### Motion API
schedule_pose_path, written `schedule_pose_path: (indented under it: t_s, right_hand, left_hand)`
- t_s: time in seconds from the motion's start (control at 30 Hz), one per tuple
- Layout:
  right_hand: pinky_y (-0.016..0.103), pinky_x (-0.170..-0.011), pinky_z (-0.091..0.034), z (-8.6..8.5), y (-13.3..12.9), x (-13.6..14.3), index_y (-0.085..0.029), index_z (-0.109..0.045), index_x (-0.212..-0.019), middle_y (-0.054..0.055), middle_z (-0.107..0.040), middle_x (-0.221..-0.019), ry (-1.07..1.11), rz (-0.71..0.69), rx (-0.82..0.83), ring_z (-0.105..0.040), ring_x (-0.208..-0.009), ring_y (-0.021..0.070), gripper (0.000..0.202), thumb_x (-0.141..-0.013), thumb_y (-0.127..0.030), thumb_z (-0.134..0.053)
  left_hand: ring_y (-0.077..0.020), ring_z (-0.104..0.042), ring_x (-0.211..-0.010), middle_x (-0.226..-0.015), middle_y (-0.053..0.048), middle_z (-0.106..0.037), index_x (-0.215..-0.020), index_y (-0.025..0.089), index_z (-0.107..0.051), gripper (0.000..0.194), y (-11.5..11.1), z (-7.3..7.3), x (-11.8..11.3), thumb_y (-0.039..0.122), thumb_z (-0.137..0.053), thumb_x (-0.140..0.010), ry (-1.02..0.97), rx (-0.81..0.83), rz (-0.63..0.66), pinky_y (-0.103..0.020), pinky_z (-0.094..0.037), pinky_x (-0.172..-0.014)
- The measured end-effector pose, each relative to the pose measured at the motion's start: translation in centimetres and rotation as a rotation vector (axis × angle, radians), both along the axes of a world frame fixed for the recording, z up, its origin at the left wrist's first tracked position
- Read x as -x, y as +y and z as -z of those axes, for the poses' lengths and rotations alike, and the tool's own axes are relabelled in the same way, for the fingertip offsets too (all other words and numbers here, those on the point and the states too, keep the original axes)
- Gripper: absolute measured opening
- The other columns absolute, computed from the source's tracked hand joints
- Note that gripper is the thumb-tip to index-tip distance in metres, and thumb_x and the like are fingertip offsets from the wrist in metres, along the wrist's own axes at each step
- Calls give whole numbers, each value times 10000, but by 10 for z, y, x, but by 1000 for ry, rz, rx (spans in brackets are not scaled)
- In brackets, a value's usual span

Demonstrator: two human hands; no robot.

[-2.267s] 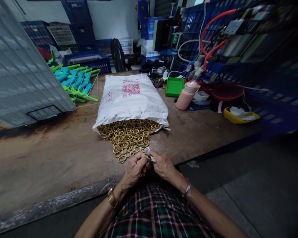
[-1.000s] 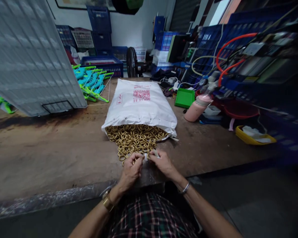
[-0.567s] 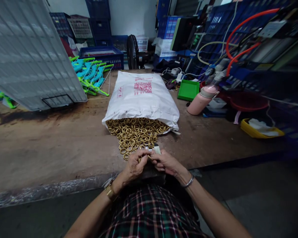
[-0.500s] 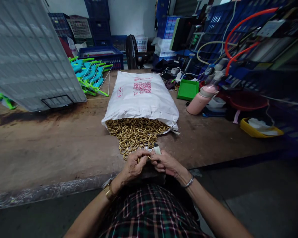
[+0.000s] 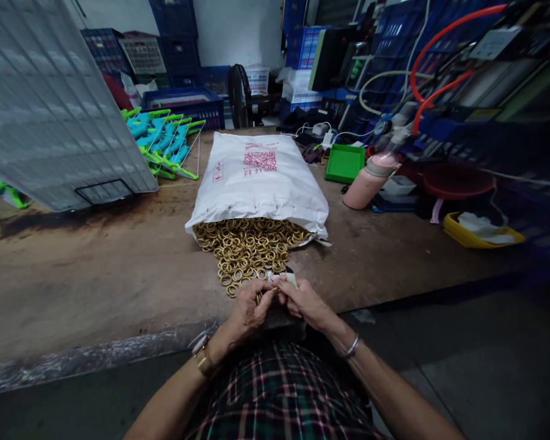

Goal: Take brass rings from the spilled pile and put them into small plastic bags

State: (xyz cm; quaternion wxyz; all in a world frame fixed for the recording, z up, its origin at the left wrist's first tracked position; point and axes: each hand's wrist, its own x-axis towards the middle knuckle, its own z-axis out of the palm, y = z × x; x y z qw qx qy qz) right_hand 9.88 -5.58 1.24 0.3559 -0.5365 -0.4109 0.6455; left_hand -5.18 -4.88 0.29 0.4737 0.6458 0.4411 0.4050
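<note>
Worn workbench (image 5: 96, 269): both hands together at near edge, left hand (image 5: 250, 311) and right hand (image 5: 305, 300) pinched on small part (image 5: 289, 279), brass rings (image 5: 247, 247) just beyond fingertips.

- Your left hand (image 5: 250, 310) is curling its fingers around a brass ring (image 5: 259, 297), holding it just in front of the near tip of the ring pile (image 5: 247, 247).
- Your right hand (image 5: 306, 300) is pinching a small pale piece (image 5: 291, 279), pressing it against that ring, right at the pile's near edge.
- The pile of gold-coloured rings is spilling out of the open mouth of the white sack (image 5: 258, 180), lying flat and tapering toward you.
</note>
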Motion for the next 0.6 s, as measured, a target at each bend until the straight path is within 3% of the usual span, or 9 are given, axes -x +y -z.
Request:
schedule_pose_path:
  t_s: [0.17,0.43,0.6]
  right_hand:
    - [199,-473,-297,4,2,4,-175,-483,-617,-53,-425,-529,-313,36,-258,-362,-500,74,288,-739,-434,-510]
    - [201,-483,-295,9,5,3,-174,-481,-612,-43,-424,-541,-375,22,-299,-363,-529,86,274,-768,-399,-460]
    - [200,-477,-317,11,4,2,-171,-506,-617,-28,-498,-538,-263,2,-255,-406,-512,88,307,-794,-412,-435]
  left_hand:
    - [-139,-520,-652,-668,-17,-604,-673,178,-623,126,-1,-11,-6,209,-532,-753,22,21,-13,-246,-386,-662]
    - [-51,-340,-384,-554,58,-440,-772,177,-540,277,-7,-10,-8,453,-532,-760,-228,569,100,-169,-307,-351]
    - [-22,-352,-392,-653,34,-497,-750,166,-508,323,-8,-8,-8,478,-586,-721,-402,680,125,-146,-320,-344]
